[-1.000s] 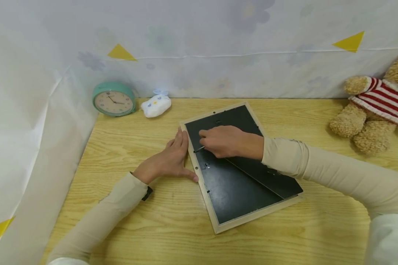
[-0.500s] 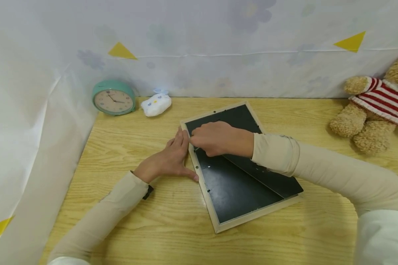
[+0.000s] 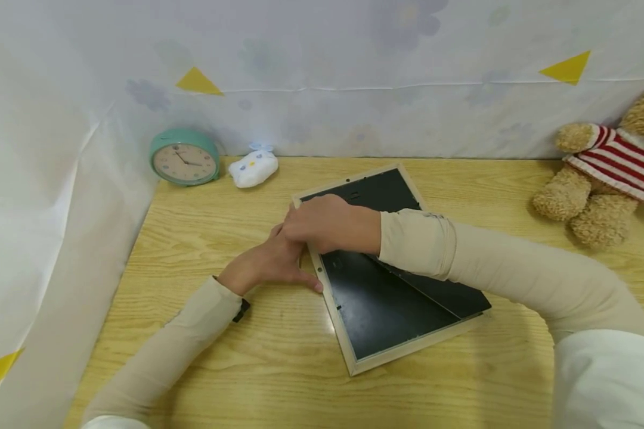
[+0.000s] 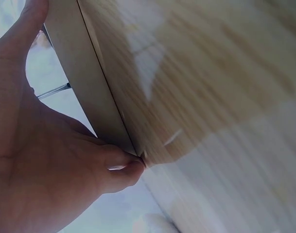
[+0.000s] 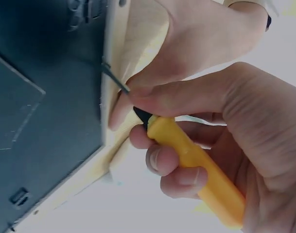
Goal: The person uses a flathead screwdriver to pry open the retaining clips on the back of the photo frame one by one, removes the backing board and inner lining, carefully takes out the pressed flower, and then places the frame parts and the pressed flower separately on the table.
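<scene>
Centrally, R hand (image 3: 330,223) curls round yellow screwdriver (image 5: 201,167), tip at inner edge of picture frame (image 3: 386,304); L hand (image 3: 265,259), w/ thumb spread wide, touches frame's side on surface (image 3: 247,369).

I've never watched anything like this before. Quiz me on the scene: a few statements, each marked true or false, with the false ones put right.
1. The right hand holds a yellow-handled tool. True.
2. The left hand holds a tool of its own. False: it rests against the edge of the picture frame.
3. The frame's black backing faces up. True.
4. The teddy bear wears a plain blue top. False: its top has red and white stripes.
5. A teal clock stands beside a small white toy. True.
</scene>
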`<state>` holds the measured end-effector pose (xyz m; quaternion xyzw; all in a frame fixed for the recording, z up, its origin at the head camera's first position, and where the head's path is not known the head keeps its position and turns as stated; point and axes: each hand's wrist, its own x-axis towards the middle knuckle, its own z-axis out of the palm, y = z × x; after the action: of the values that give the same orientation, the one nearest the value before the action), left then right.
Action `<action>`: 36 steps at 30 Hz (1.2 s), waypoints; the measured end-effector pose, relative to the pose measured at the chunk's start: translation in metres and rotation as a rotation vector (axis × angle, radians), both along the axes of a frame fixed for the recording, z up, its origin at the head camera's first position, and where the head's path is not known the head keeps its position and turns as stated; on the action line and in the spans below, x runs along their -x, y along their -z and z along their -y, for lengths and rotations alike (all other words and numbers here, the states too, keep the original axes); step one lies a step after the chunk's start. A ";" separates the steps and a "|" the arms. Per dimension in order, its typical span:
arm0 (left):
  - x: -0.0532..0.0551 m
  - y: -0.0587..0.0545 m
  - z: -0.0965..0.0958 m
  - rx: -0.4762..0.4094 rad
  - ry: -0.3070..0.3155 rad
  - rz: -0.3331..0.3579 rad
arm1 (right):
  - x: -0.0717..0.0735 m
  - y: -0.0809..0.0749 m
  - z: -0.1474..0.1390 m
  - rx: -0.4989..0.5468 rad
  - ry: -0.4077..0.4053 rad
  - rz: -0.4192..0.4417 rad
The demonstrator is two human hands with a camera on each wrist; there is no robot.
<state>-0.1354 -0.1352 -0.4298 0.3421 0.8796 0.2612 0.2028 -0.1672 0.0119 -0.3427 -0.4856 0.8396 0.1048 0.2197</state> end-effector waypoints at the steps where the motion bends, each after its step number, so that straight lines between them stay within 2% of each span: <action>1: 0.000 0.000 -0.001 -0.016 0.004 -0.001 | -0.001 0.000 0.002 0.004 -0.014 -0.012; 4: 0.001 0.001 -0.002 -0.039 0.015 0.015 | -0.003 -0.001 0.008 0.001 -0.062 -0.052; 10: -0.001 0.002 -0.002 0.008 -0.024 0.123 | -0.004 -0.004 0.022 -0.049 -0.151 -0.109; 14: -0.003 0.000 -0.003 0.045 -0.056 0.162 | -0.005 -0.004 0.030 -0.073 -0.157 -0.110; 20: -0.003 -0.002 -0.003 0.088 -0.144 0.263 | -0.008 -0.004 0.044 -0.089 -0.177 -0.116; 26: -0.005 -0.003 -0.001 0.067 -0.183 0.337 | -0.011 -0.004 0.051 -0.107 -0.208 -0.127; 29: -0.005 0.001 -0.001 0.037 -0.147 0.293 | -0.008 -0.005 0.048 -0.135 -0.181 -0.101; 32: -0.003 0.003 -0.002 -0.007 -0.073 0.156 | -0.001 -0.007 0.038 -0.138 -0.124 -0.068; 34: -0.003 0.003 -0.002 0.017 -0.048 0.060 | 0.005 -0.007 0.027 -0.120 -0.079 -0.051; 36: -0.003 0.001 -0.001 0.067 -0.054 0.013 | 0.009 -0.007 0.016 -0.094 -0.042 -0.030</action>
<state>-0.1325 -0.1343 -0.4307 0.3098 0.8953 0.2393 0.2126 -0.1761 -0.0040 -0.3359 -0.4906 0.8265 0.1560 0.2277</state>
